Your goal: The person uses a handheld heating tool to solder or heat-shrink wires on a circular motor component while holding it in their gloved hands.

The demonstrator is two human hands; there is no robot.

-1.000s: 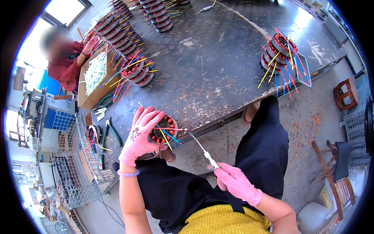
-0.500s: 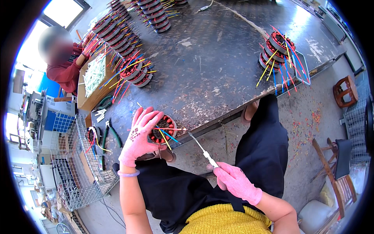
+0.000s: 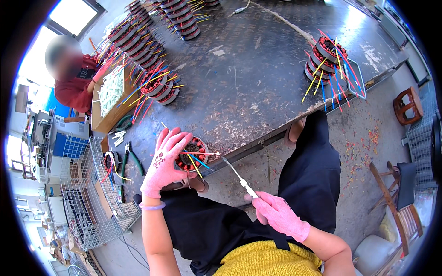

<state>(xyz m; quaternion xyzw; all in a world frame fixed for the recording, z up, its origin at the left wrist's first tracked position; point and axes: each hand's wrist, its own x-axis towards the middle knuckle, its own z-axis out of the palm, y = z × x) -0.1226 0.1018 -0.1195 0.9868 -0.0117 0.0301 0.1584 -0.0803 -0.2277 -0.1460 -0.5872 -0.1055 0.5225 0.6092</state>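
Observation:
My left hand [image 3: 166, 163], in a pink glove, grips the left side of a motor stator [image 3: 199, 146] at the table's near edge. Red coils line its ring, and red, blue and yellow wires stick out. One red wire [image 3: 202, 153] reaches right, past the rim. In my right hand [image 3: 276, 211], also gloved in pink, is a white-handled tool with a long metal shaft, apparently a soldering iron [image 3: 247, 187]. Its tip is at the red wire's end, where a small bright spot shows; contact is hard to judge. My left thumb is mostly hidden.
Stacked stators [image 3: 159, 85] stand at the far left, with another stack [image 3: 324, 60] at the right. Left of my hand lie green-handled pliers [image 3: 132, 161] and a loose stator [image 3: 110, 161]. A box of pale tubes [image 3: 110, 94] is before a co-worker [image 3: 76, 87]. A wire basket [image 3: 94, 198] hangs nearby.
The co-worker's hand and upper body have shifted slightly. My hands, the stator and the soldering iron hold nearly the same place.

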